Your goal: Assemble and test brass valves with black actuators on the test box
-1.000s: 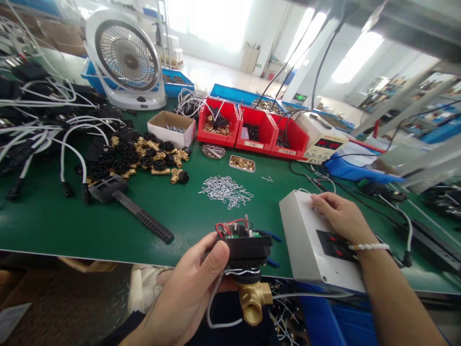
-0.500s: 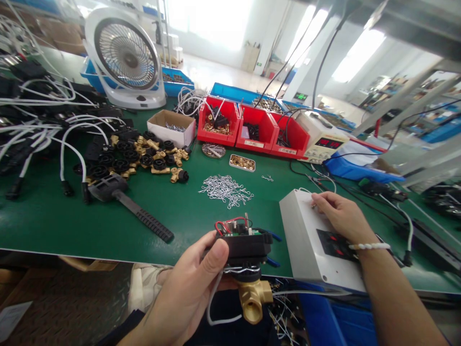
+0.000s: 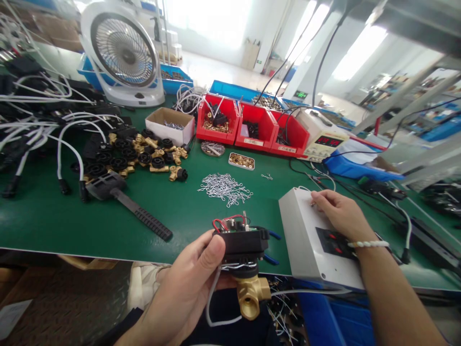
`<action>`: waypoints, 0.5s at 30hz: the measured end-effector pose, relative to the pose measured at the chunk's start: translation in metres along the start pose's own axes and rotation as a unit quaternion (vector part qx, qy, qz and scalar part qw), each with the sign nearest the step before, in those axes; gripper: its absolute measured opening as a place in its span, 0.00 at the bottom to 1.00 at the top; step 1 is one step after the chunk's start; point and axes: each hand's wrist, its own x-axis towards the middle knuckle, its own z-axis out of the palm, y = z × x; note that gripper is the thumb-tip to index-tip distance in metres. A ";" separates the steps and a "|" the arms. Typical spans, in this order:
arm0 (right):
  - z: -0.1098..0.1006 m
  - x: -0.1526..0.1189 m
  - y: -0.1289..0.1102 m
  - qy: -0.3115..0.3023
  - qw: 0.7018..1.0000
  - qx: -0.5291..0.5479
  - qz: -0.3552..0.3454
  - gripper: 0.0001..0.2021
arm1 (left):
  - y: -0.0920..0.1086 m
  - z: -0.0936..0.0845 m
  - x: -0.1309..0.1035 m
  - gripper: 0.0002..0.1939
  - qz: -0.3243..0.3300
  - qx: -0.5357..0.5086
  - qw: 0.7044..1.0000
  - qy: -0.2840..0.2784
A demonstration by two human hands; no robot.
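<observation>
valve grasped in the left grip, held roughly upright at the near edge of the worktop, brass body below, black housing above. open on top, with red wires bare. thumb pressed to the housing, other fingers mostly hidden behind. right grip pinched on a small metal stub on the grey box, probably a switch.

to do this well: hold the valve steady and level, fingertips off the bare wires. leave slack in the white cable, without tugging. work the stub lightly, between thumb and fingertip, with the wrist clear of the black panel. best to watch the open housing meanwhile.

farther out, a loose pile of clips, then red bins, two with white labels in small characters, too blurred to read. beside these, a power supply with red digits, lit but not legible. at the back, a green sign, likewise unreadable. no brand to be made out, not even on the fan.
</observation>
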 end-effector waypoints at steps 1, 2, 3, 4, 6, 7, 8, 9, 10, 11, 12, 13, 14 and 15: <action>0.000 0.000 0.000 0.001 1.000 0.001 0.000 0.30 | 0.000 0.000 0.000 0.26 0.001 -0.001 1.000 0.001; 0.000 0.000 0.000 0.000 1.000 0.001 0.000 0.30 | 0.000 0.000 0.000 0.26 0.001 -0.001 1.000 0.002; 0.000 0.000 0.000 0.001 1.000 0.001 0.000 0.30 | 0.000 0.000 0.000 0.25 0.001 -0.002 1.000 0.002; -0.001 0.000 0.000 0.001 1.000 0.001 0.000 0.30 | 0.000 0.000 0.000 0.25 0.001 -0.003 1.000 0.003; -0.001 0.000 -0.001 0.001 1.000 0.001 -0.001 0.29 | 0.000 0.000 0.000 0.25 0.001 -0.005 1.000 0.003; -0.002 -0.001 -0.001 0.002 1.000 0.001 -0.001 0.29 | 0.000 0.000 -0.001 0.25 0.002 -0.008 1.000 0.000; -0.002 -0.001 -0.001 0.004 1.000 0.001 -0.001 0.29 | 0.000 0.000 -0.001 0.24 0.006 -0.011 1.000 -0.004; -0.002 -0.002 -0.001 0.006 1.000 0.001 -0.001 0.29 | 0.001 0.000 0.000 0.23 0.012 -0.013 1.000 -0.006; -0.002 -0.002 -0.001 0.009 1.000 0.003 -0.002 0.29 | 0.001 0.000 0.000 0.23 0.022 -0.012 1.000 -0.004; -0.002 -0.002 -0.001 0.011 1.000 0.006 -0.002 0.29 | 0.001 0.000 0.000 0.23 0.032 -0.010 0.999 0.002; -0.001 -0.001 -0.001 0.014 1.000 0.010 -0.003 0.30 | 0.001 0.001 0.000 0.23 0.041 -0.008 0.999 0.013; 0.000 0.000 -0.001 0.016 1.000 0.014 -0.003 0.29 | 0.001 0.001 0.000 0.23 0.047 -0.011 0.998 0.028; 0.001 0.001 0.000 0.016 1.000 0.018 -0.002 0.29 | 0.002 0.002 0.000 0.23 0.048 -0.019 0.998 0.042; 0.003 0.002 0.001 0.017 1.000 0.022 -0.001 0.30 | 0.002 0.002 0.000 0.21 0.041 -0.031 0.997 0.052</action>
